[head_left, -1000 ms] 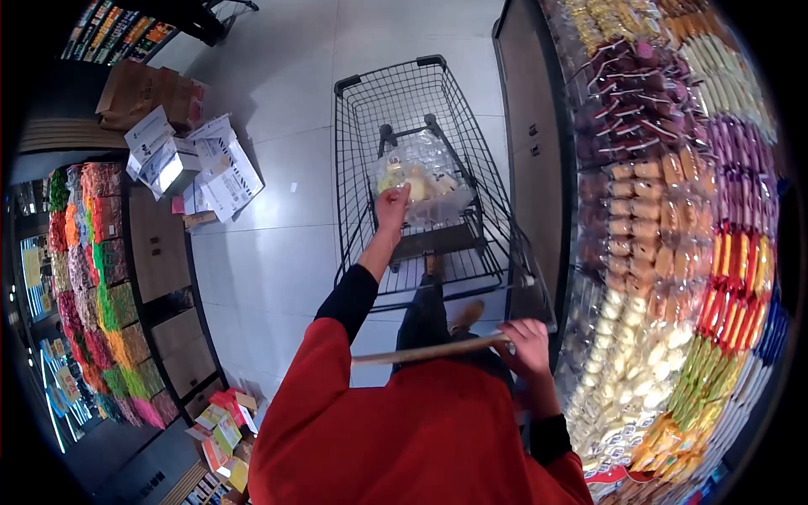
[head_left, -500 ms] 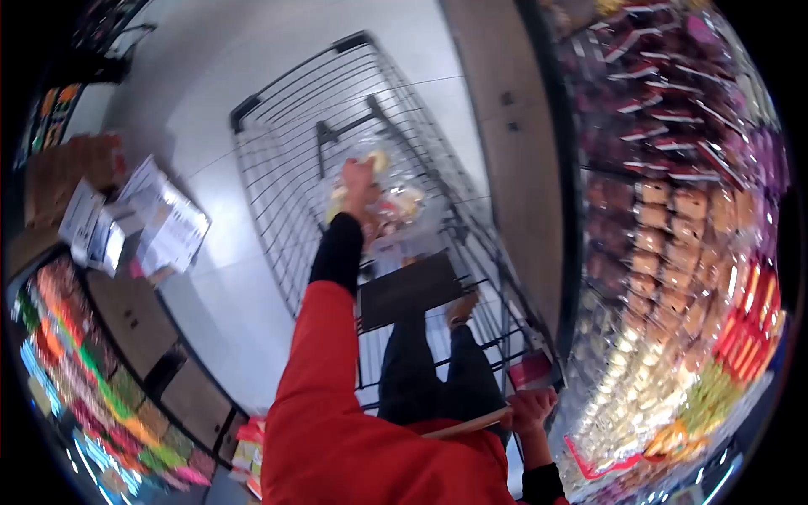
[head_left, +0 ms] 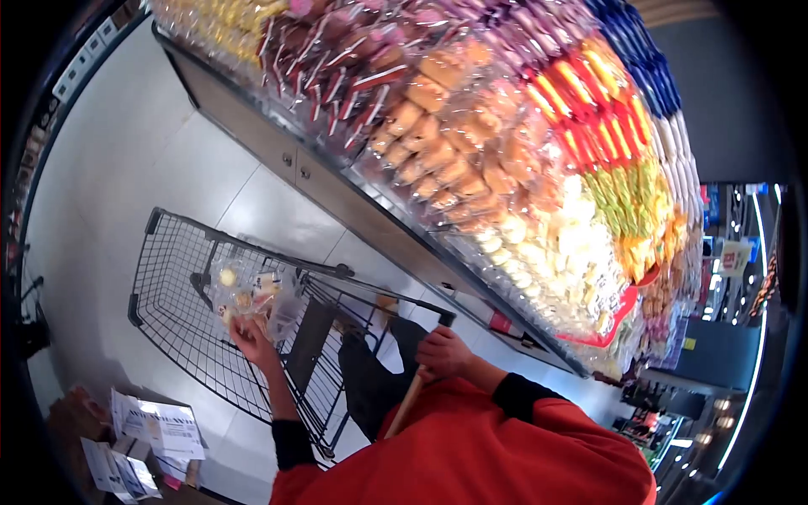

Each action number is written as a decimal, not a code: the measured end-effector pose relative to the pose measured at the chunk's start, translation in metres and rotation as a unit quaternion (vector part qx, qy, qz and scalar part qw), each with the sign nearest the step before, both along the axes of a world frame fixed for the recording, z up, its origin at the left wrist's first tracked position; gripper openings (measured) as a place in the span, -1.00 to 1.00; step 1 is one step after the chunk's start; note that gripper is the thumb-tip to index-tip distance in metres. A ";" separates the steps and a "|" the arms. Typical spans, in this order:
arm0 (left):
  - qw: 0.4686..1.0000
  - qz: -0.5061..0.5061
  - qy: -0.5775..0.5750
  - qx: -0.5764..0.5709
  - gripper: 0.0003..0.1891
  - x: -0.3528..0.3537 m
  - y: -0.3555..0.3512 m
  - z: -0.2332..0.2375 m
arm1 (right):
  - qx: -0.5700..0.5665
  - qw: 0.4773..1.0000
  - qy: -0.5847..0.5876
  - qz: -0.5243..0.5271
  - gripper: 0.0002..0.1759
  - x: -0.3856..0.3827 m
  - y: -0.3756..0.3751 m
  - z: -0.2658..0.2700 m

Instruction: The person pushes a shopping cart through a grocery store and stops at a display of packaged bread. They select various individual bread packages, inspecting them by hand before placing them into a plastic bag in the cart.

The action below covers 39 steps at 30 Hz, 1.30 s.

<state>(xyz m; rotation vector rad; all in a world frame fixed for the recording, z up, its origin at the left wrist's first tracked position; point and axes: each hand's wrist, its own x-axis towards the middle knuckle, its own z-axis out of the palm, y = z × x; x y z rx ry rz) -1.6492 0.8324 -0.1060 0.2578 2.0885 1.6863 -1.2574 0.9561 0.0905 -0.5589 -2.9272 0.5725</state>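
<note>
My left hand [head_left: 252, 339] is over the shopping cart [head_left: 172, 311], beside a clear plastic bag [head_left: 268, 290] of packaged items in its basket. Its fingers look loosely apart, and nothing shows clearly between them. A pale round item [head_left: 227, 277] is visible through the plastic. My right hand [head_left: 443, 353] is wrapped round the cart handle [head_left: 407, 406] at its far end. Between the bag and my legs is the dark flat panel [head_left: 310, 341] of the cart.
A long display [head_left: 438, 151] of wrapped snacks in rows runs from top left to lower right, above wooden cabinets [head_left: 244, 126]. Cardboard and printed sheets [head_left: 160, 425] lie at lower left. A red-rimmed tray [head_left: 619, 318] sits at the display's near end.
The view has turned toward the display, so the cart appears further left and lower. My left hand has drawn back to the bag's edge. My right hand remains on the handle.
</note>
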 end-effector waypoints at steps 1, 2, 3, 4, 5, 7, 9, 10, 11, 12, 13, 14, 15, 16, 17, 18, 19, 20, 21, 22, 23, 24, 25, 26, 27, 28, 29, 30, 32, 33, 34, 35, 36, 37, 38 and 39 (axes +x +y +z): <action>1.000 -0.028 -0.007 -0.002 -0.49 0.021 -0.004 0.042 | -0.011 0.999 -0.038 0.001 -0.75 -0.004 -0.001 0.002; 0.998 -0.053 -0.013 -0.004 -0.53 0.040 -0.008 0.073 | -0.023 0.997 -0.074 0.003 -0.74 -0.008 -0.002 0.002; 0.996 -0.084 -0.044 0.004 -0.58 0.058 -0.015 0.091 | -0.006 1.000 0.020 -0.006 -0.71 -0.013 0.001 -0.002; 0.990 -0.116 -0.075 0.008 -0.63 0.075 -0.022 0.111 | -0.007 1.000 0.000 -0.004 -0.69 -0.017 0.001 0.000; 0.988 -0.133 -0.076 0.002 -0.69 0.097 -0.019 0.137 | -0.006 1.000 0.004 -0.003 -0.69 -0.021 -0.001 -0.003; 0.975 -0.209 -0.073 -0.018 -0.77 0.132 -0.015 0.170 | -0.002 1.000 0.022 -0.001 -0.69 -0.030 -0.002 -0.010; 0.950 -0.301 -0.077 -0.041 -0.78 0.157 -0.009 0.176 | -0.015 0.999 0.038 0.008 -0.72 -0.040 0.006 -0.011; 0.939 -0.329 -0.086 -0.051 -0.78 0.168 -0.008 0.177 | -0.015 0.999 0.050 0.010 -0.72 -0.045 0.009 -0.009; 0.928 -0.351 -0.101 -0.078 -0.78 0.175 -0.010 0.161 | -0.019 0.999 0.039 0.024 -0.73 -0.051 0.014 -0.005; 0.913 -0.397 -0.072 -0.066 -0.68 0.179 -0.011 0.147 | -0.022 0.998 0.027 0.042 -0.73 -0.056 0.019 -0.003; 0.917 -0.388 -0.062 -0.068 -0.68 0.181 -0.010 0.137 | -0.097 0.994 0.023 0.034 -0.72 -0.063 0.024 -0.004; 0.913 -0.379 -0.099 -0.111 -0.59 0.181 -0.011 0.128 | -0.097 0.994 0.033 0.041 -0.72 -0.065 0.028 -0.010; 0.907 -0.367 -0.138 -0.153 -0.49 0.179 -0.011 0.121 | -0.115 0.989 0.064 0.065 -0.71 -0.067 0.035 -0.016; 0.899 -0.354 -0.175 -0.190 -0.40 0.177 -0.008 0.111 | -0.130 0.983 0.093 0.091 -0.69 -0.070 0.047 -0.024; 0.910 -0.369 -0.035 -0.187 -0.40 0.170 -0.008 0.102 | -0.165 0.980 0.001 0.111 -0.66 -0.072 0.064 0.004; 0.911 -0.365 -0.029 -0.188 -0.40 0.169 -0.006 0.114 | -0.163 0.980 0.007 0.115 -0.66 -0.070 0.076 0.023; 0.912 -0.355 -0.025 -0.206 -0.41 0.168 0.003 0.138 | -0.134 0.981 0.138 0.030 -0.67 -0.064 0.087 0.039; 0.911 -0.345 -0.021 -0.223 -0.41 0.167 0.012 0.157 | -0.103 0.957 0.266 -0.056 -0.68 -0.058 0.101 0.056; 0.909 -0.336 -0.006 -0.245 -0.44 0.167 0.016 0.168 | -0.074 0.949 0.283 -0.119 -0.68 -0.051 0.116 0.078; 0.910 -0.334 -0.004 -0.245 -0.44 0.164 0.017 0.166 | -0.044 0.936 0.298 -0.180 -0.67 -0.042 0.134 0.099; 0.900 -0.341 0.059 -0.265 -0.45 0.161 0.018 0.159 | 0.007 0.927 0.295 -0.231 -0.66 -0.030 0.154 0.115; 0.886 -0.346 0.121 -0.284 -0.46 0.160 0.017 0.155 | 0.057 0.914 0.290 -0.279 -0.65 -0.017 0.172 0.129; 0.877 -0.355 0.128 -0.296 -0.45 0.160 0.022 0.161 | 0.077 0.902 0.286 -0.314 -0.57 -0.006 0.191 0.141; 0.879 -0.351 0.129 -0.296 -0.45 0.158 0.023 0.159 | 0.097 0.889 0.282 -0.349 -0.48 0.002 0.207 0.150; 0.877 -0.358 0.126 -0.295 -0.44 0.154 0.021 0.155 | 0.095 0.889 0.283 -0.347 -0.48 0.011 0.215 0.158; 0.875 -0.365 0.125 -0.293 -0.43 0.151 0.020 0.153 | 0.100 0.894 0.244 -0.363 -0.39 0.018 0.224 0.166; 0.875 -0.367 0.124 -0.291 -0.40 0.151 0.022 0.156 | 0.107 0.896 0.207 -0.377 -0.30 0.024 0.232 0.172; 0.876 -0.363 0.127 -0.290 -0.40 0.151 0.023 0.153 | 0.108 0.896 0.212 -0.375 -0.30 0.029 0.238 0.168; 0.877 -0.374 0.115 -0.280 -0.39 0.149 0.022 0.148 | 0.131 0.899 0.122 -0.399 -0.15 0.032 0.246 0.156; 0.879 -0.372 0.111 -0.276 -0.38 0.149 0.021 0.147 | 0.132 0.902 0.078 -0.405 -0.11 0.032 0.249 0.155; 0.881 -0.368 0.114 -0.276 -0.38 0.149 0.020 0.146 | 0.132 0.902 0.082 -0.402 -0.11 0.032 0.251 0.156; 0.880 -0.380 0.084 -0.272 -0.38 0.150 0.021 0.153 | 0.124 0.908 0.085 -0.392 -0.11 0.033 0.252 0.157; 0.879 -0.391 0.053 -0.267 -0.38 0.149 0.023 0.157 | 0.117 0.913 0.088 -0.381 -0.11 0.032 0.253 0.158; 0.882 -0.395 0.057 -0.250 -0.41 0.145 0.017 0.137 | 0.108 0.907 0.083 -0.399 -0.08 0.028 0.255 0.159; 0.885 -0.390 0.059 -0.248 -0.41 0.145 0.018 0.141 | 0.110 0.908 0.086 -0.394 -0.08 0.025 0.256 0.160; 0.886 -0.392 0.080 -0.233 -0.43 0.149 0.019 0.150 | 0.124 0.908 0.052 -0.398 -0.12 0.026 0.256 0.160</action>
